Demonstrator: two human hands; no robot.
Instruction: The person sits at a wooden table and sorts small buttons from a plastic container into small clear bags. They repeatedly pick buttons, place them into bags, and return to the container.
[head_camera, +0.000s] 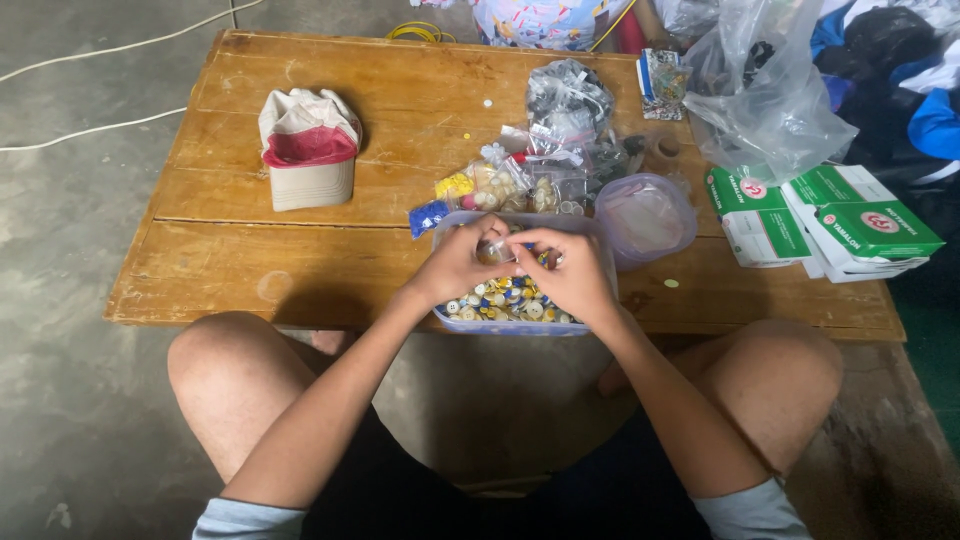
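Both hands, left hand (458, 265) and right hand (568, 272), meet over the tub of buttons (505, 303) at the surface (240, 260) near edge, fingertips pinching a small clear bag (497, 247) together, apparently holding it open above the tub.

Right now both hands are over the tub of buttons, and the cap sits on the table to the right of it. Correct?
Not quite. In the head view the cap lies left of the tub, not right. Both the left hand and right hand are over the tub of buttons, on the table.
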